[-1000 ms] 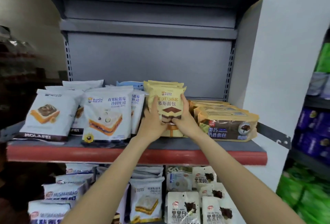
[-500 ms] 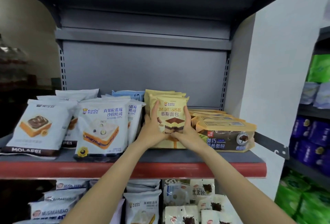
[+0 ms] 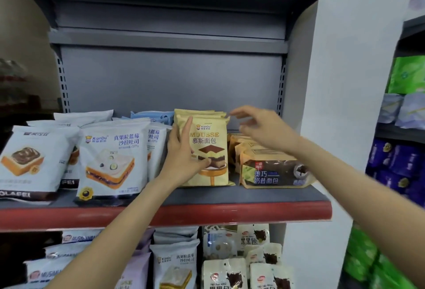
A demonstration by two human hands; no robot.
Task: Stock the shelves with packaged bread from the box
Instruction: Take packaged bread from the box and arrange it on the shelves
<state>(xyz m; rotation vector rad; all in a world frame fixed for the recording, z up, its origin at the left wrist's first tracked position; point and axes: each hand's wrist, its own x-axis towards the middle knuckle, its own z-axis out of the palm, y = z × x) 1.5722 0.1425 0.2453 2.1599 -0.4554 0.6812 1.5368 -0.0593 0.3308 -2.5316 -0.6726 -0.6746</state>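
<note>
A yellow mousse bread packet [image 3: 208, 141] stands upright at the front of a row of like packets on the grey shelf [image 3: 241, 194] with a red front edge. My left hand [image 3: 182, 153] holds its left side, index finger up its face and thumb across its lower front. Lifted off the packet, my right hand [image 3: 259, 125] hovers just right of its top corner with fingers spread and nothing in it. The box is not in view.
Brown-and-yellow bread packs [image 3: 273, 169] lie stacked right of the mousse row. White blueberry toast packets [image 3: 112, 157] and chocolate toast packets [image 3: 30, 160] stand to the left. The lower shelf holds more packets [image 3: 236, 254]. A white wall [image 3: 345, 104] bounds the right side.
My right hand let go of the mousse packet and rose to the right of its top. My left hand stays on the packet, now standing on the shelf.
</note>
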